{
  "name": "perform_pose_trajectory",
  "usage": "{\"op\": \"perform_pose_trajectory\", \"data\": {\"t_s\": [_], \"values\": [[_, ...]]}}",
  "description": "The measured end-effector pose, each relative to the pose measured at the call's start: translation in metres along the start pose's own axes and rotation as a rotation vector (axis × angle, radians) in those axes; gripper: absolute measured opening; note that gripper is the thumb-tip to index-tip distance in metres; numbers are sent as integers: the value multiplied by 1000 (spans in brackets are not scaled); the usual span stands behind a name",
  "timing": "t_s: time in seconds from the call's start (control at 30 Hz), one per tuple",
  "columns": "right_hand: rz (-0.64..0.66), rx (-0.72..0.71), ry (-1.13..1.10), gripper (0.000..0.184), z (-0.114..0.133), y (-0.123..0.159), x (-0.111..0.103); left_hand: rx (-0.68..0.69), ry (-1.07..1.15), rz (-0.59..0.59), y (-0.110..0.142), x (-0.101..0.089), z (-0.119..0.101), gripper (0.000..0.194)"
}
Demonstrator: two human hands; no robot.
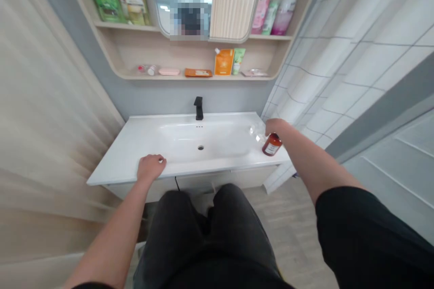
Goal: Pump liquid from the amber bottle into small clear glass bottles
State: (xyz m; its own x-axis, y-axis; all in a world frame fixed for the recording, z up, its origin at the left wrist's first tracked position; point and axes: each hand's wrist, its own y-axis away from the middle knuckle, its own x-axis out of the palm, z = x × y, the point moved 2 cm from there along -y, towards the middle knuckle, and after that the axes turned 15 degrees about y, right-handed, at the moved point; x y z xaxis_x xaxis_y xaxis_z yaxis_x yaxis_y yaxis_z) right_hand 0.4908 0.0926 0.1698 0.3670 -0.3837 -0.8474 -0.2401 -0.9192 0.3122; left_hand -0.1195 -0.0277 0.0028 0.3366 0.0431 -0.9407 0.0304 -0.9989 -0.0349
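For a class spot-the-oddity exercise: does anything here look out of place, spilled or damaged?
No spill or damage shows. On the low shelf, a small white container seems to lie on its side, unlike the upright orange pouch. The clear items by the right hand are too blurred to judge.

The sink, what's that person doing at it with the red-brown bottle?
The person's right hand is at the right end of the sink, by the red-brown bottle and some clear, see-through items. I can't tell which it is gripping. The left hand, curled up, is at the front edge. The black tap shows no water running.
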Motion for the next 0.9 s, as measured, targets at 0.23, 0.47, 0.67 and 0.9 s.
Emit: {"op": "perform_pose_trajectory", "data": {"t_s": [0.23,0.47,0.67,0.9], "values": [[-167,0,10,19,7,1,5,-13,5,-18,-1,-1,-2,53],[-342,-136,22,28,45,49,-47,-12,45,-3,-1,0,4,52],[-499,-492,-154,21,103,114,-87,115,775,-7,13,-4,-51,72],[-524,-1102,-416,20,167,185,-102,389,1514,277,60,-13,-137,101]]}}
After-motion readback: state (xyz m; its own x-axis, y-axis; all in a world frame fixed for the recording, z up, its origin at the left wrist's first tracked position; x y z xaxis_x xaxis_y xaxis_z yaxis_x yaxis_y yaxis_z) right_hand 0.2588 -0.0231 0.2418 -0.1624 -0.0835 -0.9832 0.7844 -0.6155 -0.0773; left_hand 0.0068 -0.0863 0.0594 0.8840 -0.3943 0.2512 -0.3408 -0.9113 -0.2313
